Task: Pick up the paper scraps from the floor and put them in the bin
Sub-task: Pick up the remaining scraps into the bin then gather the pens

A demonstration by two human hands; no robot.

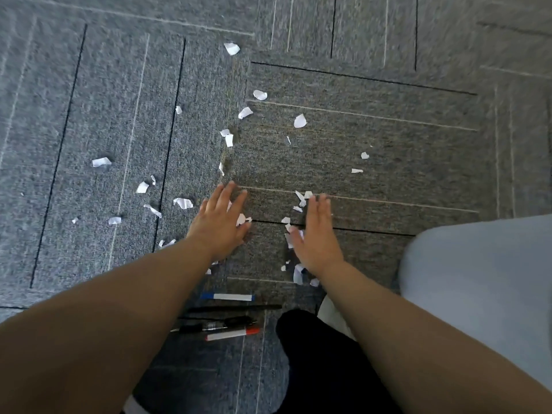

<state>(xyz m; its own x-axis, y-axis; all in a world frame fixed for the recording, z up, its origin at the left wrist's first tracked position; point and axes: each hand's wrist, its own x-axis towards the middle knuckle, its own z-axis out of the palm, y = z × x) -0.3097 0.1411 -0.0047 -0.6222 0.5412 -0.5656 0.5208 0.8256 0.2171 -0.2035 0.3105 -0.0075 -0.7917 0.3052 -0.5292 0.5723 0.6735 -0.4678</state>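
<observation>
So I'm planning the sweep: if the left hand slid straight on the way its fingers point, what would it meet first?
Probably the small paper scrap just beyond the left hand, then the pair of scraps further up; height above the carpet is unclear.

Under me lies grey carpet (388, 150) in square tiles, crossed by thin dark and pale lines. Close to my feet sits a small row of pens: a white marker with blue ends (228, 297), a thin black pen (239, 308), a dark pen with a clear barrel (213, 325), and a white marker with a red cap (233, 334).
</observation>
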